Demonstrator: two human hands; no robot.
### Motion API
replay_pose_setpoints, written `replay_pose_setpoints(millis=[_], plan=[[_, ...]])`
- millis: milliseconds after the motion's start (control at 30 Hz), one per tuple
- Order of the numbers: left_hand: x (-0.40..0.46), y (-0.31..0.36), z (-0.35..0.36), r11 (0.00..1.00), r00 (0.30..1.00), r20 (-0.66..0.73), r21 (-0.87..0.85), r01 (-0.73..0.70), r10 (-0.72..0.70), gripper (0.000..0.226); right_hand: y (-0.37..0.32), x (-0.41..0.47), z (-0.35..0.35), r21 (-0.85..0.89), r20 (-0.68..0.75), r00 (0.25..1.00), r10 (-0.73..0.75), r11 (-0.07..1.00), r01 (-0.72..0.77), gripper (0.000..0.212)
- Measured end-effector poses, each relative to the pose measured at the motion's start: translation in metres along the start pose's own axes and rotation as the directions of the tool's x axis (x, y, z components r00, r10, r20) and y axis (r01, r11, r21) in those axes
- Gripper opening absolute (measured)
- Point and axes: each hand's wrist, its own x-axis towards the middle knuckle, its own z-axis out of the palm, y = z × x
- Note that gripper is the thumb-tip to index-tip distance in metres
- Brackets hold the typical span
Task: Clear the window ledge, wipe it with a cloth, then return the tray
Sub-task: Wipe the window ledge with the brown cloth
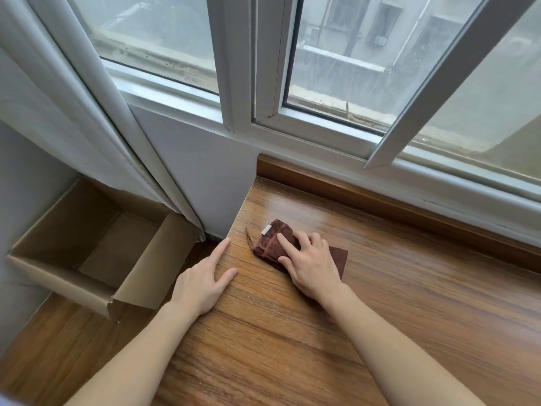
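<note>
A dark brown cloth [270, 238] with a small white tag lies on the wooden window ledge [409, 288] near its left end. My right hand [310, 263] presses flat on the cloth, fingers spread over it. Resting on the ledge's left edge, my left hand [205, 278] lies palm down with fingers apart and holds nothing. No tray is in view.
An open cardboard box [96, 247] with nothing visible in it stands on the wooden floor left of the ledge. A pale curtain [87, 118] hangs above it beside a white wall. The window frame [292, 136] runs along the ledge's back, one sash angled open at right.
</note>
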Motion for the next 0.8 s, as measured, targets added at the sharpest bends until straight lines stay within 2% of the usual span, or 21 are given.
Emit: replay_pose_setpoints(millis=[200, 300, 500, 633, 800], plan=[[-0.001, -0.003, 0.005, 0.998, 0.999, -0.035, 0.051, -0.021, 0.022, 0.066, -0.035, -0.054, -0.005, 0.04, -0.011, 1.0, -0.023, 0.999, 0.023, 0.049], [-0.001, -0.004, 0.009, 0.993, 0.993, -0.07, 0.078, -0.087, 0.093, 0.067, -0.053, -0.088, -0.008, 0.063, 0.0, 0.999, -0.049, 0.997, 0.049, 0.048], [-0.002, -0.005, 0.011, 0.974, 0.981, -0.043, 0.129, -0.184, 0.191, 0.07, -0.087, -0.148, -0.014, 0.12, -0.021, 0.995, -0.098, 0.988, 0.1, 0.047], [-0.002, -0.002, 0.01, 0.958, 0.966, -0.051, 0.149, -0.244, 0.253, 0.071, -0.105, -0.183, -0.016, 0.161, -0.015, 0.978, -0.209, 0.965, 0.209, 0.046], [0.003, 0.006, 0.01, 0.963, 0.968, -0.059, 0.128, -0.236, 0.245, 0.072, -0.108, -0.193, -0.019, 0.141, 0.005, 0.947, -0.32, 0.938, 0.316, 0.044]])
